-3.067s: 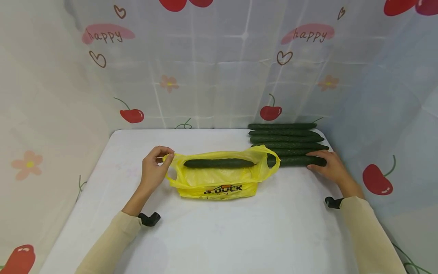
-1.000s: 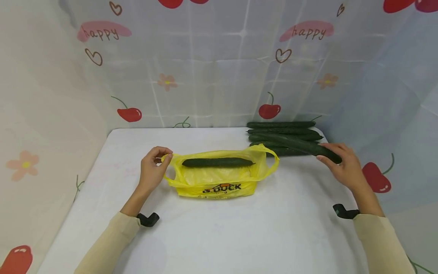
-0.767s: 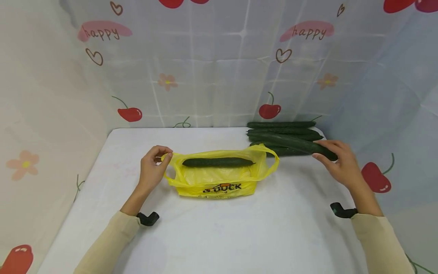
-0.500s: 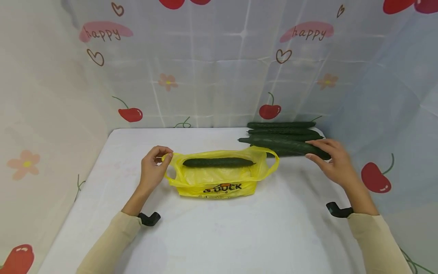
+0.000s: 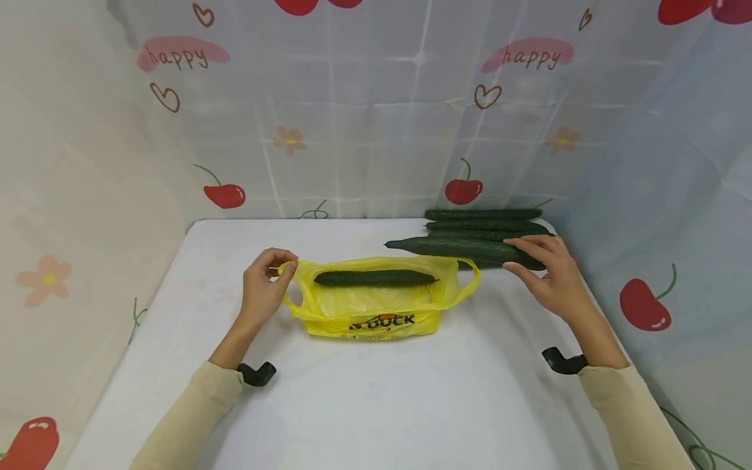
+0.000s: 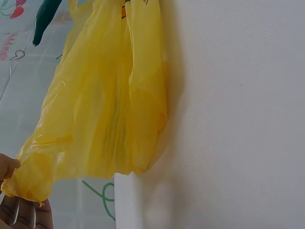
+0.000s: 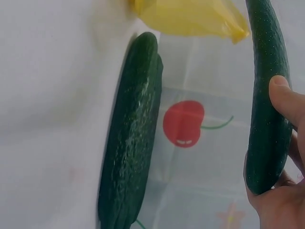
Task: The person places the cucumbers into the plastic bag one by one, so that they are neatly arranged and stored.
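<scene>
One cucumber [image 5: 452, 248] raised beyond yellow bag [image 5: 376, 303] | right hand [image 5: 543, 271] grasping its right end, likely leaving the left end free to lead | left hand [image 5: 267, 284] pinching bag's left far corner, apparently to spread the mouth | second cucumber [image 5: 375, 279] inside bag | other cucumbers [image 5: 484, 225] side by side, far right

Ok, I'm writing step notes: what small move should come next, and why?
Probably the right hand should bring its raised cucumber left, over the yellow bag: the bag gapes open, the left hand pinches one end of it, and another cucumber already lies inside.
</scene>
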Demonstrator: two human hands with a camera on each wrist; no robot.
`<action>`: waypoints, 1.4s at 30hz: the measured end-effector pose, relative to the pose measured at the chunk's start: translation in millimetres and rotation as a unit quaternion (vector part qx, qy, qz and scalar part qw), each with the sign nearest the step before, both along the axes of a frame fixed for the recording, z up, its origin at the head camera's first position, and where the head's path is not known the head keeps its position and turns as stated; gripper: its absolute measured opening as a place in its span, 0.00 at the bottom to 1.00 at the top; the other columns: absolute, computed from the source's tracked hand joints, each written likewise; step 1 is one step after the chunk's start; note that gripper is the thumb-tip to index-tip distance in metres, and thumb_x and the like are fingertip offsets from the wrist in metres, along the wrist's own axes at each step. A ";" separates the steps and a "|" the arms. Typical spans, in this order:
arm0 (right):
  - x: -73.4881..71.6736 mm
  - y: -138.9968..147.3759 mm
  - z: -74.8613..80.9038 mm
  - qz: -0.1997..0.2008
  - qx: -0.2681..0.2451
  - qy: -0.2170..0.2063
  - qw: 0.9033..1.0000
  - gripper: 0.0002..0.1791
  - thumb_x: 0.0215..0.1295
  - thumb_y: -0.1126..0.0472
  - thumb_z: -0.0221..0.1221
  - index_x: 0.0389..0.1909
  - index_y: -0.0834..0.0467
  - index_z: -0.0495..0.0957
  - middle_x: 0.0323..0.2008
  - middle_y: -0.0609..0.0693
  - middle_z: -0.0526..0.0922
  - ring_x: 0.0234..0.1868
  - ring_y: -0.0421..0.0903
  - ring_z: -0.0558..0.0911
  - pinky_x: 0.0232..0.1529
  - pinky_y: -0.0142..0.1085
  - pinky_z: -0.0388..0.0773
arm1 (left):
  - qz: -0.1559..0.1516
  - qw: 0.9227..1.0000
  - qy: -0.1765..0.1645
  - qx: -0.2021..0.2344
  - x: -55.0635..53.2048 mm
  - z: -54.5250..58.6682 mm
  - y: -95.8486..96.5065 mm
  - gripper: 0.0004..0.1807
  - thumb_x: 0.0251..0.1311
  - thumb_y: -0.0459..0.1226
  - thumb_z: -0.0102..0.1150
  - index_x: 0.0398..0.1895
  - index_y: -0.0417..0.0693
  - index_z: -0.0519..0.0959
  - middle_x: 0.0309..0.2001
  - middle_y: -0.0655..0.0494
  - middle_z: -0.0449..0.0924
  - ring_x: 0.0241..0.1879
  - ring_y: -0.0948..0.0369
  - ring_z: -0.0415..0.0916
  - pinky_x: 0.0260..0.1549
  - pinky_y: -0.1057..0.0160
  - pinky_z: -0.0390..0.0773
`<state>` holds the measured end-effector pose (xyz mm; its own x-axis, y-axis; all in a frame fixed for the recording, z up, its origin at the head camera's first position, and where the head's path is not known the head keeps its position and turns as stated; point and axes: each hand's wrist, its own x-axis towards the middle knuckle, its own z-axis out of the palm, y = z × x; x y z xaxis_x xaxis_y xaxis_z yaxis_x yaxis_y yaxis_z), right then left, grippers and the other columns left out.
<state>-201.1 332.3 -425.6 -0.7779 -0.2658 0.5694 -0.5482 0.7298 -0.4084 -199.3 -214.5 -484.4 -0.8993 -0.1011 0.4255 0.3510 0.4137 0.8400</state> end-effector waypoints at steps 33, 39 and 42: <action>-0.9 -82.9 -10.6 0.075 0.037 0.013 0.996 0.27 0.59 0.65 0.77 0.61 0.55 0.87 0.56 0.57 0.85 0.55 0.54 0.73 0.50 0.44 0.71 | -0.001 1.000 0.005 -0.002 -4.2 -1.4 -1.0 0.05 0.75 0.37 0.65 0.48 0.48 0.86 0.47 0.50 0.86 0.42 0.68 0.79 0.45 0.74 0.77; -0.1 -97.7 -13.4 0.086 0.046 0.016 0.995 0.26 0.60 0.63 0.77 0.61 0.56 0.87 0.55 0.57 0.85 0.55 0.55 0.74 0.52 0.48 0.75 | -0.001 1.000 0.005 0.001 -4.3 0.0 -0.9 0.06 0.74 0.38 0.66 0.48 0.49 0.86 0.47 0.51 0.87 0.43 0.67 0.79 0.45 0.75 0.77; 0.1 -105.7 -15.1 0.086 0.054 0.012 0.995 0.26 0.61 0.63 0.77 0.61 0.56 0.86 0.54 0.56 0.85 0.55 0.55 0.74 0.53 0.50 0.76 | 0.001 1.000 0.005 0.001 -4.1 -0.5 -1.5 0.05 0.74 0.38 0.66 0.48 0.49 0.86 0.46 0.51 0.87 0.43 0.67 0.79 0.44 0.75 0.77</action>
<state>-201.0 226.6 -440.7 -0.7022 -0.4547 0.5478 -0.6778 0.6626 -0.3188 -203.4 -216.0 -484.9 -0.8951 -0.1030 0.4339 0.3583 0.4132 0.8372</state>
